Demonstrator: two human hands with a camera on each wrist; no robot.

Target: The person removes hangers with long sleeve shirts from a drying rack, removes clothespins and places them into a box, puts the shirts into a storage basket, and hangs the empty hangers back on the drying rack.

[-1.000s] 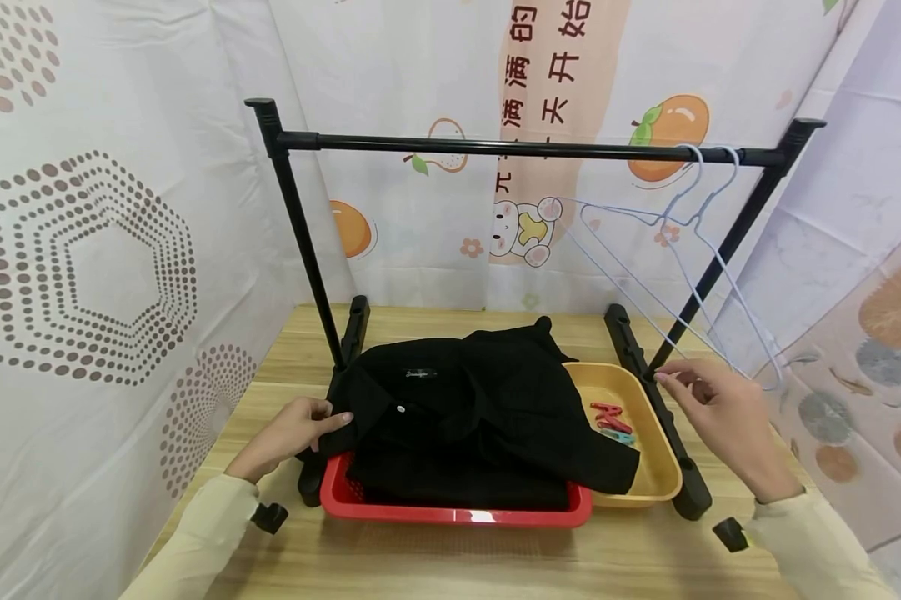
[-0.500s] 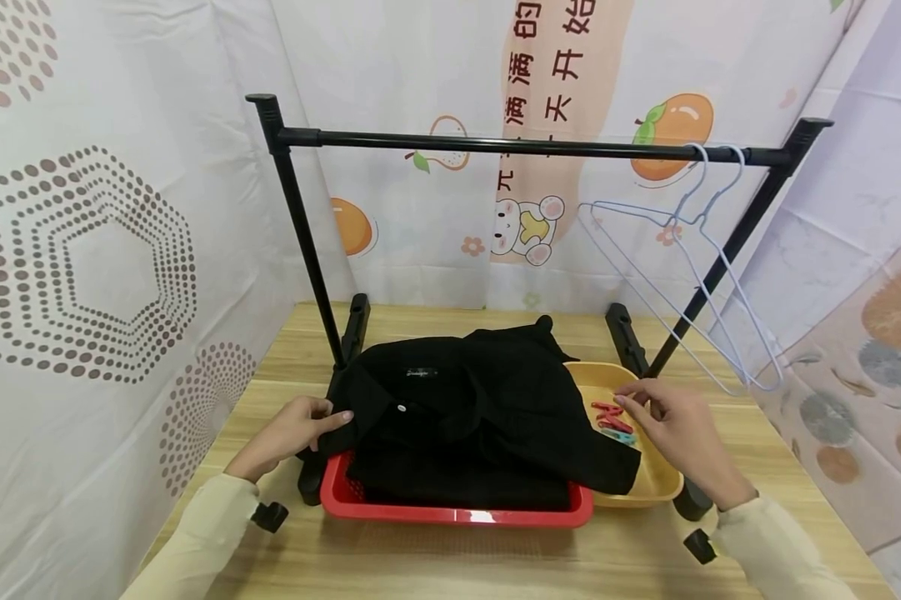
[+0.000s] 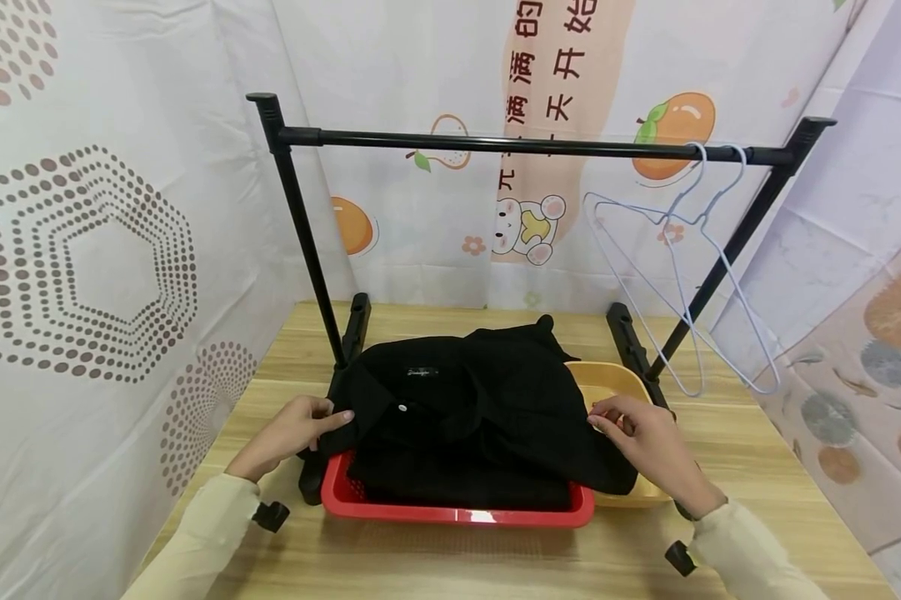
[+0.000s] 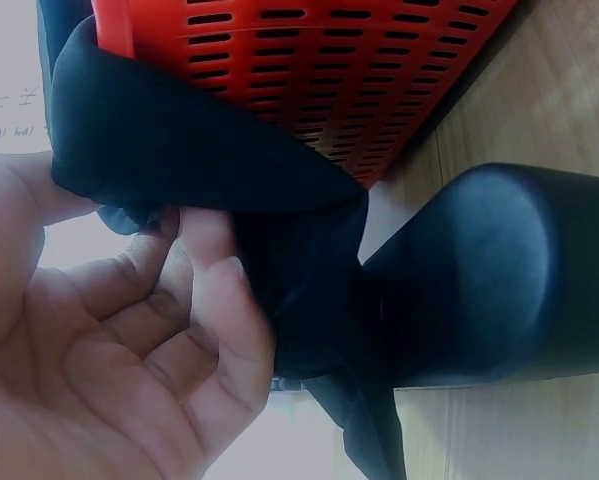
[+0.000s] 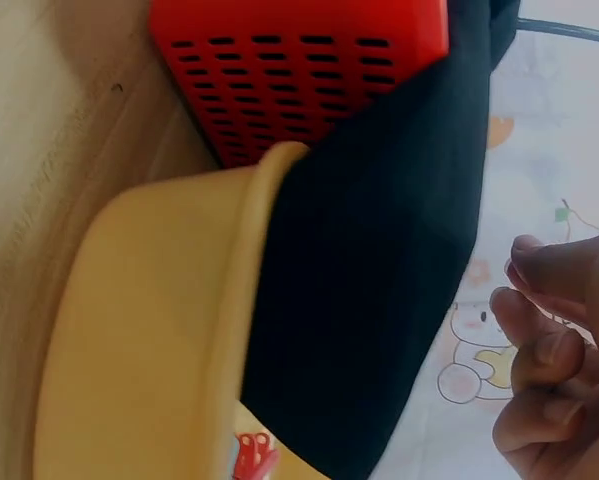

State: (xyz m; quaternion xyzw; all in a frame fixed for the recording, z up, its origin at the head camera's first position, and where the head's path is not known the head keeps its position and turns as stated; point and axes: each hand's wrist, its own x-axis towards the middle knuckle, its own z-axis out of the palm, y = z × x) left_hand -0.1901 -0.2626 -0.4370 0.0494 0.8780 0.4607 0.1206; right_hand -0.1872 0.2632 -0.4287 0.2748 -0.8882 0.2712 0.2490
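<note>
A black shirt [image 3: 525, 425] with a white button and a neck label lies heaped over a red basket [image 3: 458, 517]. My left hand [image 3: 288, 433] pinches its cloth at the left side; in the left wrist view a black fold [image 4: 199, 150] passes between thumb and curled fingers. My right hand [image 3: 645, 433] is over the yellow tray [image 3: 608, 379], beside the shirt's right sleeve. Its fingers are loosely bent with nothing between them, and the right wrist view shows a gap between the fingertips and the sleeve [image 5: 369, 250].
Behind the basket stands a black garment rack [image 3: 495, 145] with feet on both sides. Two light blue hangers [image 3: 701, 221] hang at the right end of its bar. Red clothespins [image 5: 251, 455] lie in the tray, partly hidden by the sleeve. Printed curtains enclose the wooden table [image 3: 270, 575].
My right hand has moved left from beside the hangers, over the tray, to the sleeve's edge. The hangers have swung slightly. My left hand keeps its grip in the same place.
</note>
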